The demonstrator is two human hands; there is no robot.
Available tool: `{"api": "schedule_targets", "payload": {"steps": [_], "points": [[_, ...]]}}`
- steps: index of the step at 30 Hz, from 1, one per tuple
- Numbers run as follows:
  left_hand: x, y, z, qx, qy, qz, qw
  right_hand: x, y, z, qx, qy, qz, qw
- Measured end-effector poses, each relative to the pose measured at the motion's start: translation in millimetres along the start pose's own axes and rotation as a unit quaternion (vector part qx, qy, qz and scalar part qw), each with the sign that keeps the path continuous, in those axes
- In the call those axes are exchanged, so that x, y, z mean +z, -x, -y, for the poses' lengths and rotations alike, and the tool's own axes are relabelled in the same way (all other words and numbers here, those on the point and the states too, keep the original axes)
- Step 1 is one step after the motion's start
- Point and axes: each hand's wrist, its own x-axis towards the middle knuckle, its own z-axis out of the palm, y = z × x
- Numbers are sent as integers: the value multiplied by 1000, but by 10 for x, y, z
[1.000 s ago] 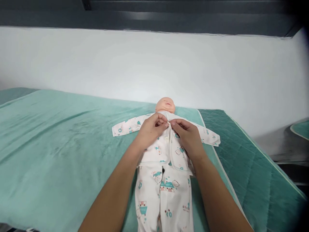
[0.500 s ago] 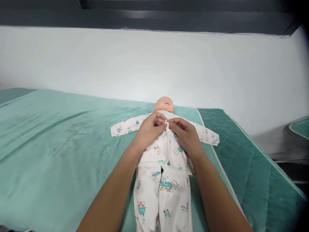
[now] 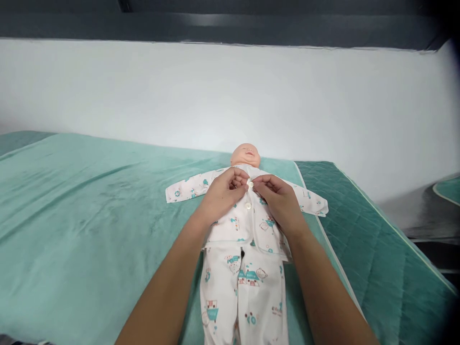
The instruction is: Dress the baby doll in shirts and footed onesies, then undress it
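Note:
A baby doll (image 3: 246, 155) lies on its back on a green blanket (image 3: 89, 201), dressed in a white printed shirt (image 3: 251, 218) and matching trousers (image 3: 247, 292). Both my hands meet on the doll's chest. My left hand (image 3: 224, 191) pinches the left edge of the shirt front. My right hand (image 3: 278, 199) pinches the right edge. Between my fingertips sits a small white button (image 3: 250, 184). A second button (image 3: 247, 206) shows lower on the shirt front. The doll's sleeves spread out to both sides.
A darker green quilted mat (image 3: 370, 249) lies under the blanket and reaches to the right edge. A white wall (image 3: 230, 96) rises behind the bed. At the far right there is a gap, then another green-covered surface (image 3: 447, 189).
The two shirt edges have been drawn together at the chest. The top button now shows between my fingertips. My hands have barely shifted.

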Motion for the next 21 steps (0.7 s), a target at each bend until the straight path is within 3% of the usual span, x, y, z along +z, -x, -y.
{"api": "schedule_targets", "payload": {"steps": [21], "points": [[34, 3, 2, -1, -24, -31, 999, 10, 15, -27, -1, 15, -12, 1000]]}}
